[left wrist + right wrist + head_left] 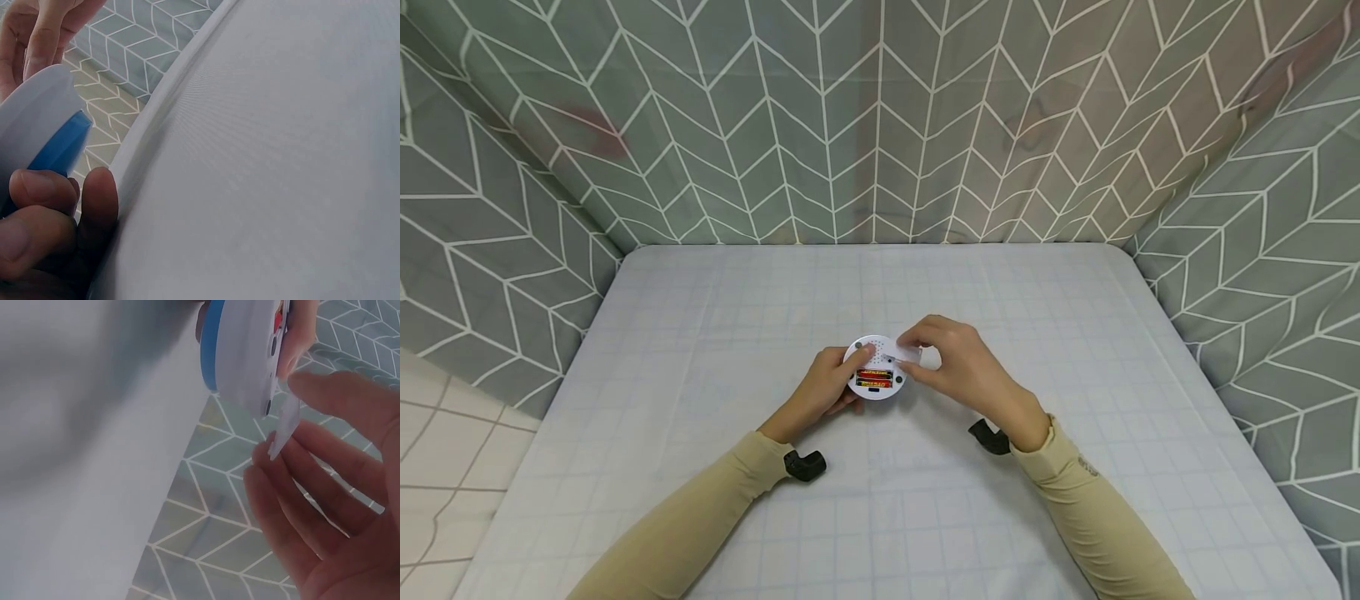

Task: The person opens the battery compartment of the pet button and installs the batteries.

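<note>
My left hand [822, 385] grips a round white battery-powered device [886, 345] by its left side, the thumb lying across its upturned back. Two red-and-yellow batteries [874, 379] sit side by side in the uncovered compartment. In the left wrist view the opposite side of the device shows blue [65, 142], with curled fingers [42, 189] beneath it. Between thumb and fingers, my right hand [961, 360] pinches a small, thin white battery cover [287, 425] at the device's right edge. In the right wrist view the cover stands beside the device's back, angled away from it.
A white table [760, 292] with a faint grid pattern lies under both hands. Grey-green curtains [850, 125] with white chevron lines enclose its back and sides. Black wrist mounts [805, 466] project from both sleeves. Pale floor tiles [445, 442] show at the left.
</note>
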Available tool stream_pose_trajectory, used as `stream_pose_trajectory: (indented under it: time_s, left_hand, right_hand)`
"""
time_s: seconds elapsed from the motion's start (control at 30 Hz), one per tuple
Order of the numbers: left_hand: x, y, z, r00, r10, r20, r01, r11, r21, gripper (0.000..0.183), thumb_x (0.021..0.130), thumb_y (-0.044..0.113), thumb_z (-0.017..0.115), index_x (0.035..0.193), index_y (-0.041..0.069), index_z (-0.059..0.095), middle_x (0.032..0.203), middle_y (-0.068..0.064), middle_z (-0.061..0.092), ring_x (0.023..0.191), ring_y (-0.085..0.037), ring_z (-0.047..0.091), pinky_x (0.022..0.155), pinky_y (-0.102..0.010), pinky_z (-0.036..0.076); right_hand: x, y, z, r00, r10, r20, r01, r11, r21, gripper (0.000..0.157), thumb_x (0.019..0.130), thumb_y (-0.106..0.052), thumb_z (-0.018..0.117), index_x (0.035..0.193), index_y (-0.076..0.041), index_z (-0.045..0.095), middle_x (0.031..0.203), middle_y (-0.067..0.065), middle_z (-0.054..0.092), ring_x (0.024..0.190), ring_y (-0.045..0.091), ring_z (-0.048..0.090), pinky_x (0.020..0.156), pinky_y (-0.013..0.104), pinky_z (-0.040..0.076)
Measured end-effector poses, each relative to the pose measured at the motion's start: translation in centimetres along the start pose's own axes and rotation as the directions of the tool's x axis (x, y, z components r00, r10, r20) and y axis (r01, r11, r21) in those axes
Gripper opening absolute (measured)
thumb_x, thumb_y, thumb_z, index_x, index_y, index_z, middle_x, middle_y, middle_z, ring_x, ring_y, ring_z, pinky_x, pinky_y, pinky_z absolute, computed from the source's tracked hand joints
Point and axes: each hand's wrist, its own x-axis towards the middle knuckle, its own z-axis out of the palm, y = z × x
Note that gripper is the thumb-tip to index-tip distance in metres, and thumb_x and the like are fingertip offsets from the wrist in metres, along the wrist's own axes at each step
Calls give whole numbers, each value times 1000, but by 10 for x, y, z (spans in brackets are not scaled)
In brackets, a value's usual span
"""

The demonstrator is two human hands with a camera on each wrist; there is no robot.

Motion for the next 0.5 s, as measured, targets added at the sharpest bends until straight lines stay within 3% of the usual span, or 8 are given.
stream_pose_trajectory:
  time_s: [0.27,0.5]
  left_hand:
    - [0,-1,0,1000,6,-4,-6,1000,17,56,106,55,56,99,3,72,55,-11,65,36,-13,48,33,-25,33]
    - [0,-2,0,1000,17,5,-17,1000,2,58,106,57,56,97,2,71,54,-11,64,36,-13,47,33,-25,33]
  right_hand:
    - [-1,-8,4,996,-71,53,70,997,18,26,84,-8,89,107,-5,77,105,3,74,96,16,69,85,32,60]
    - [-2,-14,6,993,-86,82,88,996,-14,24,84,-9,90,104,-8,78,104,2,74,99,16,69,86,32,59]
